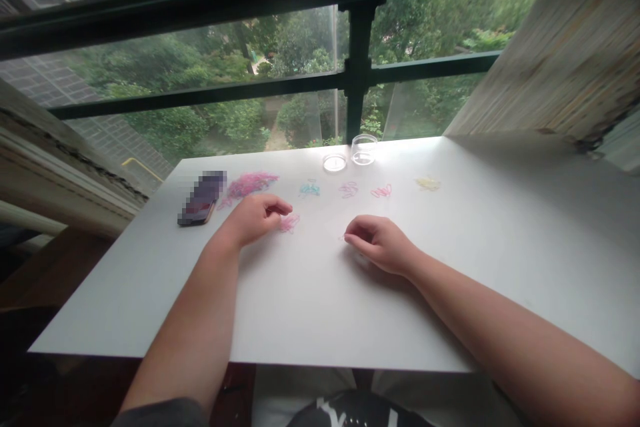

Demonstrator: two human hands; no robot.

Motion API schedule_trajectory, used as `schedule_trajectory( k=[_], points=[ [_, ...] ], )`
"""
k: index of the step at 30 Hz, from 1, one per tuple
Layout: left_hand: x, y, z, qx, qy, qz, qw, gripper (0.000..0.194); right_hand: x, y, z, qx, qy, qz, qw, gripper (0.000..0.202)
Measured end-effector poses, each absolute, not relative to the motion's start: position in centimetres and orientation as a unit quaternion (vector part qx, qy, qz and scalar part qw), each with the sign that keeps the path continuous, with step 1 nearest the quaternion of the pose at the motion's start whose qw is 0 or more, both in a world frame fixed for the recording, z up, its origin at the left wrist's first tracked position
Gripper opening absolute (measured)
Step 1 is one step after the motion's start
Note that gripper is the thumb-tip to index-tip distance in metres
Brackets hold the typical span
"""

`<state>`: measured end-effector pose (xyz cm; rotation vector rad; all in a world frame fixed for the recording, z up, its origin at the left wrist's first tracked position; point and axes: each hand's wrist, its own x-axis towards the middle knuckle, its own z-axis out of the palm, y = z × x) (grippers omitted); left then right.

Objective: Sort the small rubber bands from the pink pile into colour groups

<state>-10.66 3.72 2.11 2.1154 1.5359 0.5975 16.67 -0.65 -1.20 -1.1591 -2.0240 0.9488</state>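
My left hand (257, 217) hovers at a small cluster of pink loops (289, 223), thin and elongated like small elastic bands. Its fingers are curled, with a gap between thumb and index finger, and I see nothing held there. To the right, my right hand (377, 242) rests low over the white table (300, 307). Its thumb and index finger pinch together, and a tiny pale pink loop (342, 237) pokes out at their tips. Behind my left hand lies a larger heap of pink loops (251, 183).
Small groups stand in a row: blue loops (310, 189), purple loops (349, 189), deeper pink loops (381, 191) and yellow loops (429, 183). A clear round container (365, 150) and its lid (335, 163) sit by the window edge. A phone (203, 199) lies at left.
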Motion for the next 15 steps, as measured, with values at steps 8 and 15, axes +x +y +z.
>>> schedule_trajectory(
  k=[8, 15],
  points=[
    [-9.9, 4.0, 0.4, 0.721, 0.546, 0.255, 0.341, 0.023, 16.6, -0.6, -1.2, -0.438, -0.767, 0.355, 0.307, 0.013],
    [-9.3, 4.1, -0.1, 0.7, 0.552, 0.263, 0.368, 0.028, 16.6, -0.5, -1.1, -0.433, -0.766, 0.36, 0.31, 0.012]
  ],
)
